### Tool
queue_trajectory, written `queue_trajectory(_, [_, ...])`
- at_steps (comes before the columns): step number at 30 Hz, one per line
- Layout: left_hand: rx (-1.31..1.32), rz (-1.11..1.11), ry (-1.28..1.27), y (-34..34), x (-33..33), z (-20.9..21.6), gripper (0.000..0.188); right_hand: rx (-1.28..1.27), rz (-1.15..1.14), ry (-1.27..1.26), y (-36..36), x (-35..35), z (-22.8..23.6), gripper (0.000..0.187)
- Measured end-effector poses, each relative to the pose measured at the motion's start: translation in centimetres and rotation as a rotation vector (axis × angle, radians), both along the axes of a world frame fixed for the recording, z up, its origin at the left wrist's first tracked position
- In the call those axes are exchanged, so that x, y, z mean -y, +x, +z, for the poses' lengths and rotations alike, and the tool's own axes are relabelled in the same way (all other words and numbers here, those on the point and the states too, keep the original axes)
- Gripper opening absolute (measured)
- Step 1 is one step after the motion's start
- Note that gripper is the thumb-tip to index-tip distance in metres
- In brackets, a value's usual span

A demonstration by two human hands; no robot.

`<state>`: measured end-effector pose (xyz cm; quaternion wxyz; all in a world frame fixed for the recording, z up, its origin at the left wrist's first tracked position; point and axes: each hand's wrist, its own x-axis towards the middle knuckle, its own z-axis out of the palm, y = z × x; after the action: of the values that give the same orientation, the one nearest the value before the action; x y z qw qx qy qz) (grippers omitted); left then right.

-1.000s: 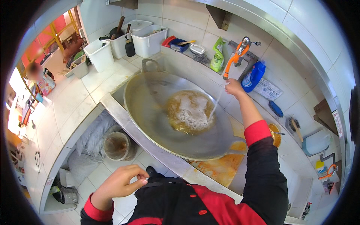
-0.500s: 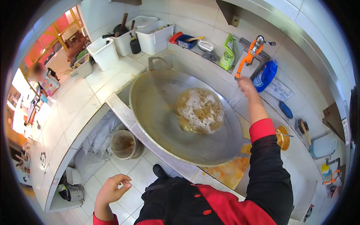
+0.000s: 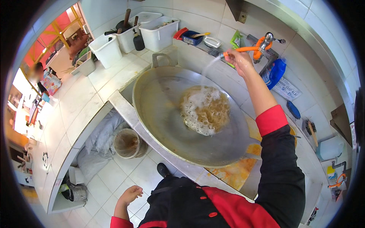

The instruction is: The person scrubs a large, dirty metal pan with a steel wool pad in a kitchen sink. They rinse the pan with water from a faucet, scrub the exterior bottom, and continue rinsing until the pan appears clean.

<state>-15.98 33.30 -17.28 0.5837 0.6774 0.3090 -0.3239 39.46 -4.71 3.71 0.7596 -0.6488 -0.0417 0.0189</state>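
White wall tiles (image 3: 201, 15) back a round grey metal wok (image 3: 163, 125), over whose far side the right hand (image 3: 240, 62) is closed around a flexible orange hose (image 3: 247, 49), the left hand (image 3: 131, 195) hanging near left, loosely curled, empty.

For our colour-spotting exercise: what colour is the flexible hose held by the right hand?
Bright orange: the flexible hose, clearest in the head view.

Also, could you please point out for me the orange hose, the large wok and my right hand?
Orange hose (image 3: 248, 48): head view, on its straight stretch.
Large wok (image 3: 161, 114): head view, on bare metal of its inner left side.
Right hand (image 3: 241, 62): head view, on its middle.
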Motion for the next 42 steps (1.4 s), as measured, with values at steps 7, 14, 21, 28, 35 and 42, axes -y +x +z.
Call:
queue_trajectory(7, [-0.031,0.227,0.423,-13.3,-5.0,-11.9,0.020,0.024,-0.118,-0.143,1.5,0.4,-0.4,0.024])
queue_trajectory(14, [-0.691,0.335,0.190,-31.9,-5.8,-23.8,0.027,0.228,0.552,-1.705,-5.2,2.0,3.8,0.013])
queue_trajectory(21, [-0.578,0.564,0.154,-32.1,-5.6,-25.7,0.026,1.499,0.563,-1.909,-2.0,0.9,7.2,0.033])
queue_trajectory(28, [-0.229,0.653,0.185,-20.7,-1.0,-16.3,0.028,0.811,0.796,-2.204,1.0,-0.5,7.7,0.027])
queue_trajectory(35, [-0.493,0.443,0.224,-23.8,0.8,-13.4,0.030,0.662,0.449,-2.105,1.1,-3.9,8.2,0.023])
queue_trajectory(42, [-0.438,0.622,0.196,-24.9,-0.7,-15.0,0.029,0.626,0.282,-1.996,1.6,-3.7,8.6,0.022])
